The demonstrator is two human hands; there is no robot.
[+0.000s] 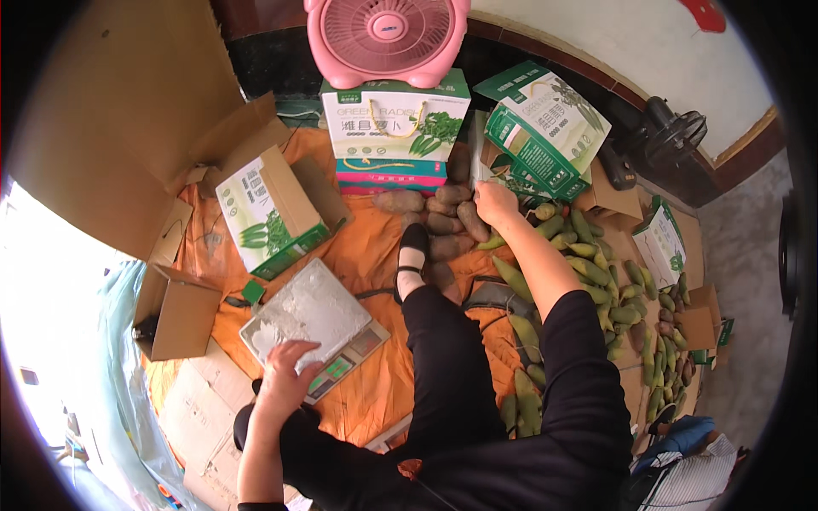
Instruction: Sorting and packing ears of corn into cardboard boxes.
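My left hand [288,379], its fingers spread and holding nothing, is over the near edge of a digital scale [313,298]. The scale has a whitish, dusty platform and a lit green display. Farther off to the right, my right hand [496,204] has its fingers curled at the lower left edge of a tilted green and white carton [545,128], gripping a pale panel of it. The fingertips are partly hidden. Just left of that hand lie several reddish-brown tubers [443,223]. Green radishes [588,255] are heaped beside my right forearm.
A pink fan [388,38] stands on a white and green carton [396,123] at the back. Left are an open carton [273,213] and a plain cardboard box [183,311]. An orange sheet [366,234] covers the floor. A black fan [673,128] is back right.
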